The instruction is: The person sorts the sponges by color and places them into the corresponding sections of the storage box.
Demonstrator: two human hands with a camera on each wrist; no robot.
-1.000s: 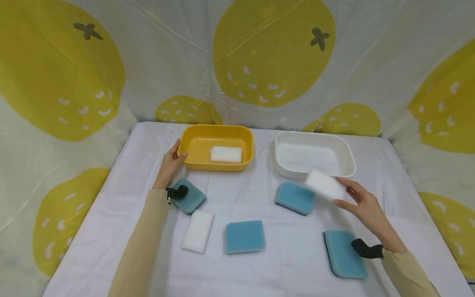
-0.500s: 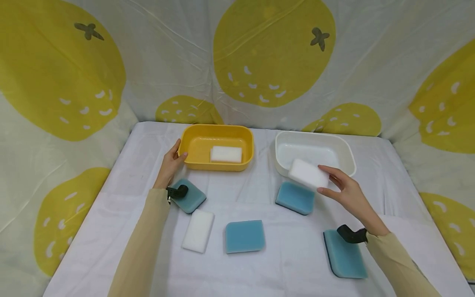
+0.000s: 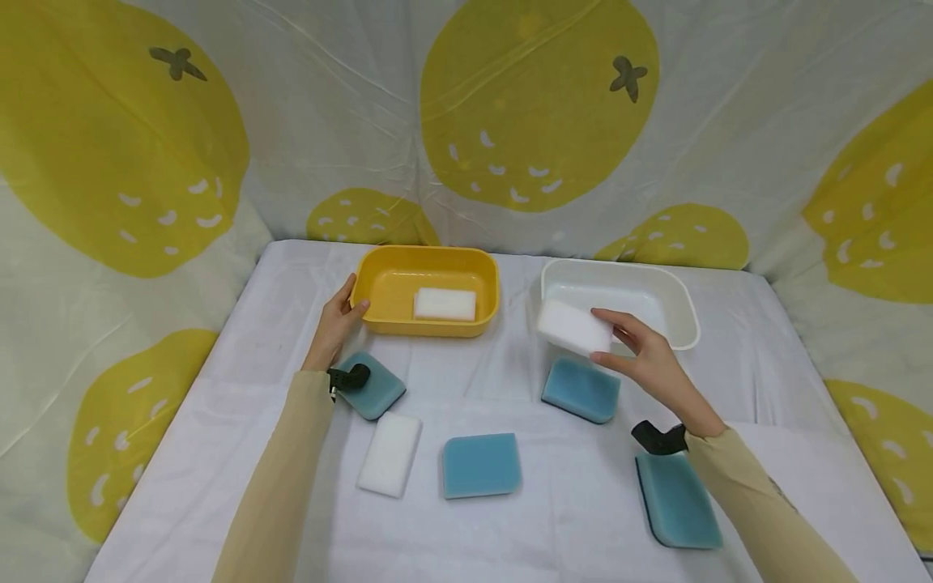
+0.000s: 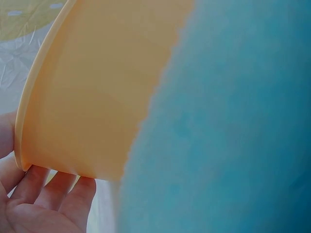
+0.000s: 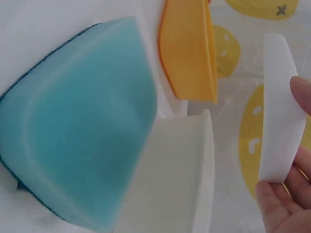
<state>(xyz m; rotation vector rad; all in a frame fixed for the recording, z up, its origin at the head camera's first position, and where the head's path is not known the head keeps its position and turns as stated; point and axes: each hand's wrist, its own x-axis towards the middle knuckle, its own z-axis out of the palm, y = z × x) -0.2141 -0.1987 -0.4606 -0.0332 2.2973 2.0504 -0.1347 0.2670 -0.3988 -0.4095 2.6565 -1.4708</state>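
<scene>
My right hand [image 3: 652, 364] pinches a white sponge [image 3: 572, 325] by its right end, over the front left part of a white plastic tub [image 3: 630, 285]. In the right wrist view the white sponge [image 5: 278, 116] stands edge-on between thumb and fingers. My left hand [image 3: 337, 328] holds a yellow plastic tub [image 3: 394, 325] at its left end, thumb at the rim and fingers against the outside wall. Inside that tub lies another white sponge [image 3: 445, 304]. A blue scouring sponge [image 4: 228, 116] fills the right side of the left wrist view.
On the white cloth lie a white sponge [image 3: 389, 455] and several blue sponges, one below my left wrist [image 3: 372, 385], one at centre [image 3: 481, 465], one before the white tub [image 3: 581, 390] and one below my right wrist [image 3: 678, 502]. A lemon-print curtain [image 3: 350, 105] stands behind.
My right hand has moved left with the white sponge, from the white tub's front right to its front left corner. My left hand has stayed at the yellow tub.
</scene>
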